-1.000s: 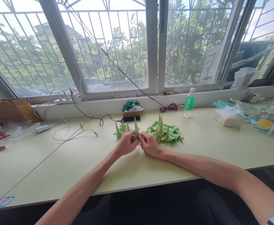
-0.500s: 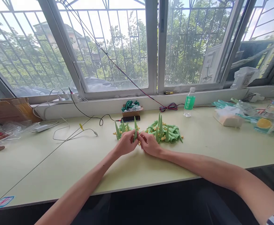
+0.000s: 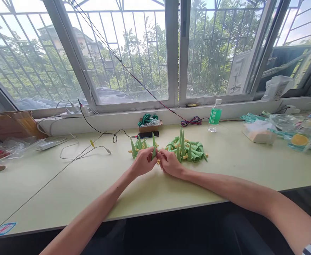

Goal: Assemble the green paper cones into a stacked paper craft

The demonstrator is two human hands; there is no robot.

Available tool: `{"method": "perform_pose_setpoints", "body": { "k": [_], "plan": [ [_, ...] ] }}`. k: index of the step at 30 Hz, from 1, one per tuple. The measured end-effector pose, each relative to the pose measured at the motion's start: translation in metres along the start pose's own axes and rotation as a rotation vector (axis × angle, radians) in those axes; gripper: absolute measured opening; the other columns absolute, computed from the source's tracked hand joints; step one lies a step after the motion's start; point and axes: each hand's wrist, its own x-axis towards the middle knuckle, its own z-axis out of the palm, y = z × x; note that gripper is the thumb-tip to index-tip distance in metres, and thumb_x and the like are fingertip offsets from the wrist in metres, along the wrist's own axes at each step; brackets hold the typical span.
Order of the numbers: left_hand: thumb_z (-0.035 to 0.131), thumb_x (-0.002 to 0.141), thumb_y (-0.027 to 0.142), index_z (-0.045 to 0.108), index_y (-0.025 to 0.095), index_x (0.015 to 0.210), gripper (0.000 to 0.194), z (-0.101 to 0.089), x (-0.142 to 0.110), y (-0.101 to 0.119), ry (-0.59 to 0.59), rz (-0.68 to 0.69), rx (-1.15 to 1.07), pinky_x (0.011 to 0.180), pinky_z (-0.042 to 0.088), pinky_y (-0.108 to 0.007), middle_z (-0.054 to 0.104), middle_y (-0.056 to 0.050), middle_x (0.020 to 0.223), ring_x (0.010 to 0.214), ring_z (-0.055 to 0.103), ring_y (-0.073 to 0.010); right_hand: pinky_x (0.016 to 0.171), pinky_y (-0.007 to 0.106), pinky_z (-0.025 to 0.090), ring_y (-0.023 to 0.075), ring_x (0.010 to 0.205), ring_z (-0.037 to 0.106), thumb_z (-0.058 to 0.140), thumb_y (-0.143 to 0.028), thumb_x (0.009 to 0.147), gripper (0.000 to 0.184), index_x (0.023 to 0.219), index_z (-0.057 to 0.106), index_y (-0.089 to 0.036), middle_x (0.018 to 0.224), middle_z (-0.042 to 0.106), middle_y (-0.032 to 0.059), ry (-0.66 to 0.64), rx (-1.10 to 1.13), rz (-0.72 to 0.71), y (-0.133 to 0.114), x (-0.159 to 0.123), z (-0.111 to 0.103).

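- In the head view, the bare left hand (image 3: 144, 162) is closing its thumb and fingers around 1 green, slender, tapered cone (image 3: 153, 153) of unclear material.
- This cone is lying at the left hand's fingertips, on the side facing the right hand; its long axis is running nearly upright, tip uppermost.
- The bare right hand (image 3: 171, 163) is curling its fingers inward, with its tips just beside the cone's right side; I cannot tell whether it is gripping anything, since its own fingers are hiding that.
- The left hand is being the nearer of the 2, as it is touching the cone.
- Beyond the left hand, a left group of green pointed cones (image 3: 133, 148) is standing on the pale yellow-green, flat-topped table (image 3: 219, 166), showing at least 4 tips.
- Beyond the right hand, a right pile of green hollow cones (image 3: 196, 156) is spreading out, with at least 4 standing; the lying ones are overlapping too much for counting.
- Farther back, 1 black flat phone (image 3: 148, 135) and 1 clear plastic bottle with a green label (image 3: 214, 117) are resting.
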Motion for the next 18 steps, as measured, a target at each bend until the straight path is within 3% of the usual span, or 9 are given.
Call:
{"method": "perform_pose_setpoints", "body": {
  "k": [9,18],
  "plan": [
    [0.054,0.083,0.021,0.046,0.018,0.074,0.013,0.0009,-0.0008,0.0016,-0.015,0.001,-0.016,0.047,0.033,-0.019,0.047,0.006,0.057,0.045,0.037,-0.0062,0.036,0.022,0.036,0.0105,0.035,0.05,0.038,-0.042,0.097,0.033,0.071,0.042,-0.023,0.048,0.048,-0.0057,0.011,0.027,0.074,-0.0035,0.0,-0.0009],
    [0.055,0.082,0.021,0.033,0.02,0.07,0.025,0.0009,-0.0007,0.0034,0.0,-0.029,-0.074,0.043,0.025,-0.018,0.034,0.009,0.051,0.042,0.032,-0.005,0.037,0.022,0.035,0.0106,0.034,0.049,0.041,-0.046,0.096,0.035,0.071,0.044,-0.022,0.047,0.048,-0.0055,0.042,0.035,0.08,-0.0048,0.0005,-0.0009]
  ]
}}
